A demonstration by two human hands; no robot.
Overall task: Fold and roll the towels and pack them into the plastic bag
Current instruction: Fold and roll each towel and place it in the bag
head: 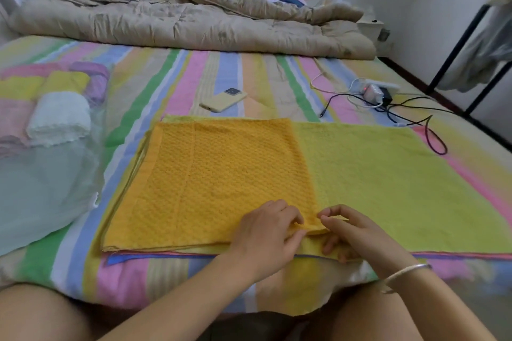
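Note:
An orange towel [216,174] lies folded flat on top of a larger yellow-green towel [388,183] spread on the striped bed. My left hand [266,235] and my right hand [352,230] both pinch the orange towel's near right corner, where the fabric is bunched up. A clear plastic bag [41,188] lies at the left; inside it are a rolled white towel [59,117] and rolled yellow [65,81], pink and purple towels.
A phone [223,100] lies on the bed beyond the towels. A power strip with chargers and cables [376,94] sits at the right. A beige quilt [180,25] and clothes pile fill the bed's far end. A black metal rack [454,47] stands at right.

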